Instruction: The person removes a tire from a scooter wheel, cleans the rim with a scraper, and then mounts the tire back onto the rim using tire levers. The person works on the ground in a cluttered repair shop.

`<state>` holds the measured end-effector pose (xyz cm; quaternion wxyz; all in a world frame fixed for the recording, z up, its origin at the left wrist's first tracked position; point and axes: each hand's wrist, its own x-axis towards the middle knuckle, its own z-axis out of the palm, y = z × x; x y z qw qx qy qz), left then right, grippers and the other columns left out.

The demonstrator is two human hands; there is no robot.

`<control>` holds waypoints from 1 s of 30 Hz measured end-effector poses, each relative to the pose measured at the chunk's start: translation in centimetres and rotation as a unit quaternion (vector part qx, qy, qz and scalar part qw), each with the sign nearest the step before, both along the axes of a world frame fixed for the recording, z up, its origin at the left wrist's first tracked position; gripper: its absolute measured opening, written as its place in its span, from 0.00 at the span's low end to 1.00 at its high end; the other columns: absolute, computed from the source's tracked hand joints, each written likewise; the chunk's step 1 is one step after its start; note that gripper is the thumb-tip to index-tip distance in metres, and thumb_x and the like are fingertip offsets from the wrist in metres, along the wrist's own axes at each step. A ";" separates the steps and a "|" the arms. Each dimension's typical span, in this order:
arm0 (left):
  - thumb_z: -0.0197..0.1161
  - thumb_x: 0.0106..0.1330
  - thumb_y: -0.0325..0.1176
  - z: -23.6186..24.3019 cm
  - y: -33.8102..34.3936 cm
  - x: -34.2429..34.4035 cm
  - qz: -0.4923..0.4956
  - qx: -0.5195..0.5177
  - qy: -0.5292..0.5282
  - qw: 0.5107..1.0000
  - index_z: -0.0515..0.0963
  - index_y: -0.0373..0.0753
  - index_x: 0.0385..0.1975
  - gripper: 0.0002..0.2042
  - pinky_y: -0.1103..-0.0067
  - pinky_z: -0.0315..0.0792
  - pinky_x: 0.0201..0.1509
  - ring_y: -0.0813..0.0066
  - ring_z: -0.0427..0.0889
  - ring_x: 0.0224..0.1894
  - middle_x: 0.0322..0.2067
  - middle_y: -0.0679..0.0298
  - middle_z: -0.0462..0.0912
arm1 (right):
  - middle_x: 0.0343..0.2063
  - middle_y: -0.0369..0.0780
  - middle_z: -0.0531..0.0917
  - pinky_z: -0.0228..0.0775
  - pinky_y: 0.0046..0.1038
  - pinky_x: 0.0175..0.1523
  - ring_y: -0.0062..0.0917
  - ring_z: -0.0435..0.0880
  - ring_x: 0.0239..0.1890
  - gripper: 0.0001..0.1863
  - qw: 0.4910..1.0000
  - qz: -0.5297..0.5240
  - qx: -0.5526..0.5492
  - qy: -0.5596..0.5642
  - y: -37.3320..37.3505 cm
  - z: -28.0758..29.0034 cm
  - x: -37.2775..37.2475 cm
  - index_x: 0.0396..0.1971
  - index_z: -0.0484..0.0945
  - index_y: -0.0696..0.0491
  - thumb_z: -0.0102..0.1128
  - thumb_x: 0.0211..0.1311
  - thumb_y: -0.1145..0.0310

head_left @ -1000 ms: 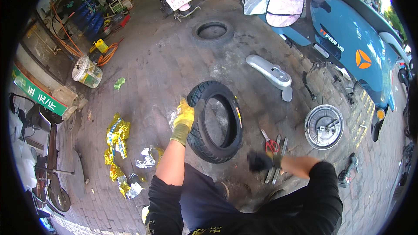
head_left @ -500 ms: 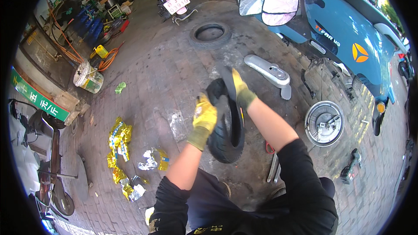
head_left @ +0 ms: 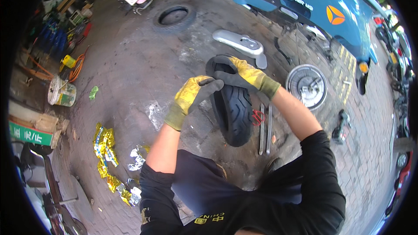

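Observation:
A black scooter tyre point(head_left: 238, 117) stands tilted on the ground in front of me, its treaded side to the right and its hollow to the left. My right hand point(head_left: 248, 77), in a yellow glove with a dark palm, grips the tyre's upper part. From the left, my left hand point(head_left: 195, 93), gloved alike, reaches the tyre's upper left edge. Its fingers are pinched together close to the right fingertips; whether something small sits between them cannot be made out. Red-handled scissors point(head_left: 257, 117) and two long metal bars point(head_left: 265, 130) lie right of the tyre.
A metal wheel hub point(head_left: 306, 87) and a power tool point(head_left: 342, 127) lie to the right. Beyond the tyre are a silver cover point(head_left: 238, 42) and another tyre point(head_left: 175, 17). Gold wrapping point(head_left: 104, 148) lies left, a bucket point(head_left: 62, 91) farther off. A blue scooter point(head_left: 322, 13) stands far right.
My view has shifted right. The tyre has turned, so its tread now faces right. My right hand has settled from a blurred motion onto its top, and my left hand has moved to its upper edge.

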<state>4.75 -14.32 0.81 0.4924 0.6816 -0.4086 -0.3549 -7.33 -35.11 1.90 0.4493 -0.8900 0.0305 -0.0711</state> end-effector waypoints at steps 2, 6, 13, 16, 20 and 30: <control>0.70 0.68 0.45 1.1 0.5 -0.7 -0.033 -0.001 -0.157 0.987 0.84 0.35 0.45 0.18 0.78 0.75 0.49 0.79 0.81 0.42 0.35 0.65 0.85 | 0.63 0.46 0.77 0.65 0.35 0.70 0.37 0.74 0.66 0.36 0.997 0.051 0.038 -0.048 0.1 -0.2 -1.4 0.64 0.73 0.54 0.68 0.63 0.48; 0.76 0.61 0.45 1.9 -0.1 -1.4 -0.058 0.009 -0.165 0.985 0.81 0.36 0.48 0.23 0.76 0.76 0.55 0.72 0.85 0.47 0.46 0.59 0.86 | 0.68 0.49 0.72 0.59 0.36 0.75 0.39 0.66 0.73 0.39 0.993 0.067 -0.050 -0.078 -0.2 -1.3 -5.8 0.68 0.68 0.54 0.73 0.61 0.55; 0.81 0.52 0.49 -5.8 0.3 3.0 -0.163 -0.006 -0.398 0.903 0.55 0.37 0.76 0.55 0.68 0.58 0.78 0.60 0.67 0.73 0.71 0.54 0.67 | 0.72 0.53 0.62 0.53 0.44 0.78 0.49 0.57 0.77 0.47 0.969 0.156 -0.177 -0.066 2.1 0.7 -13.6 0.72 0.60 0.57 0.75 0.55 0.59; 0.84 0.46 0.49 -9.8 1.0 4.6 -0.172 -0.003 -0.284 0.943 0.58 0.36 0.75 0.56 0.68 0.58 0.78 0.59 0.67 0.72 0.70 0.53 0.69 | 0.71 0.56 0.62 0.53 0.45 0.77 0.50 0.58 0.76 0.56 0.984 0.093 -0.148 -0.043 2.4 -0.1 -15.5 0.74 0.56 0.58 0.80 0.50 0.55; 0.83 0.44 0.59 -6.7 -2.0 1.8 -0.175 0.093 -0.242 0.950 0.55 0.27 0.74 0.63 0.67 0.56 0.79 0.56 0.62 0.75 0.71 0.46 0.64 | 0.69 0.57 0.65 0.58 0.39 0.75 0.48 0.65 0.72 0.64 0.990 -0.086 -0.078 0.080 1.2 -0.6 -16.6 0.75 0.51 0.60 0.84 0.44 0.50; 0.84 0.49 0.46 -12.2 1.1 4.5 -0.133 0.005 -0.203 0.970 0.64 0.35 0.72 0.50 0.70 0.62 0.74 0.64 0.71 0.68 0.66 0.56 0.74 | 0.67 0.49 0.72 0.62 0.34 0.73 0.38 0.71 0.69 0.60 0.985 -0.100 -0.135 0.050 -0.6 -3.2 -16.1 0.75 0.55 0.56 0.85 0.46 0.54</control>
